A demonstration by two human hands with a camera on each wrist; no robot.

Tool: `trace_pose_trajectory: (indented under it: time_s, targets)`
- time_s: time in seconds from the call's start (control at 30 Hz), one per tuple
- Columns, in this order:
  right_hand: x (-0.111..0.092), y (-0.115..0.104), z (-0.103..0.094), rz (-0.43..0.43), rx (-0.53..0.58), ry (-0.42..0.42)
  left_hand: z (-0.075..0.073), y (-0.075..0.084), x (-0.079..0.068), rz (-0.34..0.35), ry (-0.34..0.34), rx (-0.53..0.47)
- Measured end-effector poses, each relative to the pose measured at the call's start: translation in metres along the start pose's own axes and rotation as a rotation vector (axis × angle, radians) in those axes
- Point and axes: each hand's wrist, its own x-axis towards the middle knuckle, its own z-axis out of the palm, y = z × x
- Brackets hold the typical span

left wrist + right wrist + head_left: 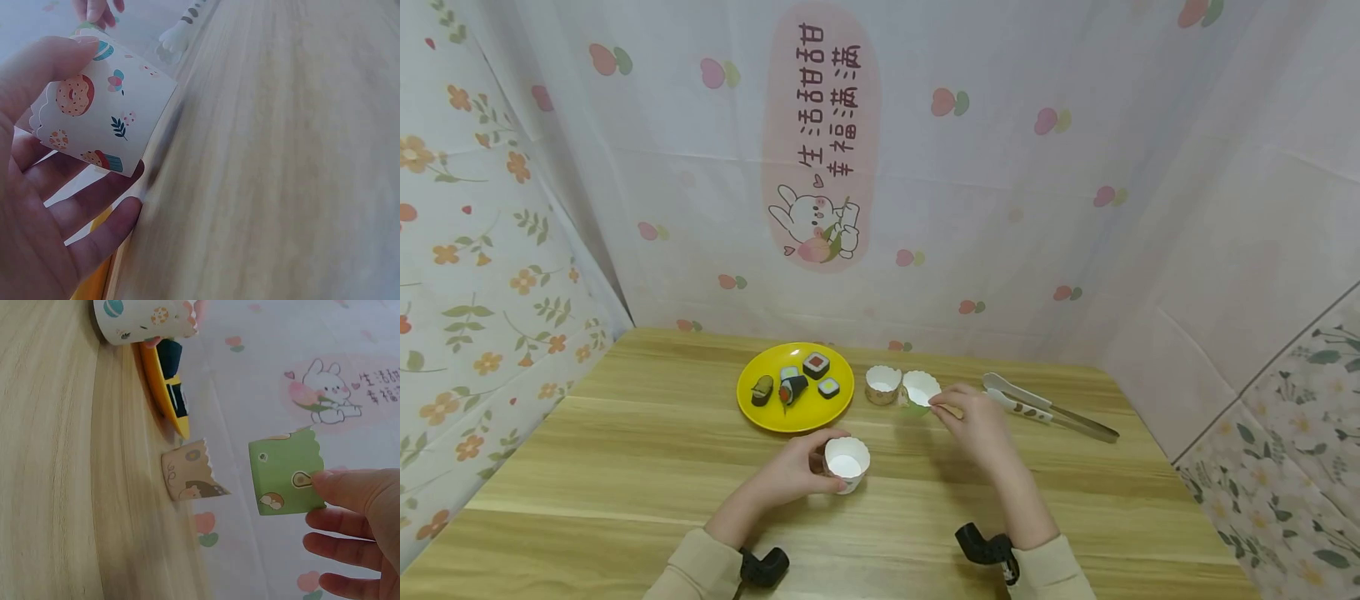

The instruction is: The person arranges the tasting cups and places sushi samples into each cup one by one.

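Note:
My left hand [786, 473] grips a white paper baking cup [128, 106] printed with doughnuts and cupcakes, thumb on one side and fingers curled round the other. Its scalloped mouth faces up in the head view, and its inside looks bare. Further back, my right hand [977, 421] pinches the rim of a green paper baking cup [284, 478] with an avocado print. Close to the left of the green cup stands a tan paper baking cup [190, 472], its scalloped rim upward.
A yellow plate [797, 420] with several sushi-like pieces [792, 387] lies at the back left. Tongs [1051, 407] with white paw-shaped ends rest right of my right hand. A patterned curtain [1000, 208] hangs behind the wooden table [625, 467].

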Motion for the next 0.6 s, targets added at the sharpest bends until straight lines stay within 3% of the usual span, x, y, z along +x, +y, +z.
trace_pose_trajectory:
  time_s: [0.2,0.6]
  targets:
    - [0.001,0.008,0.002,0.086,-0.052,-0.023,0.000,0.001,0.000,-0.007,0.010,0.025]
    - [0.003,0.023,0.011,0.116,-0.103,-0.013,-0.001,-0.001,-0.001,0.009,-0.009,-0.002]
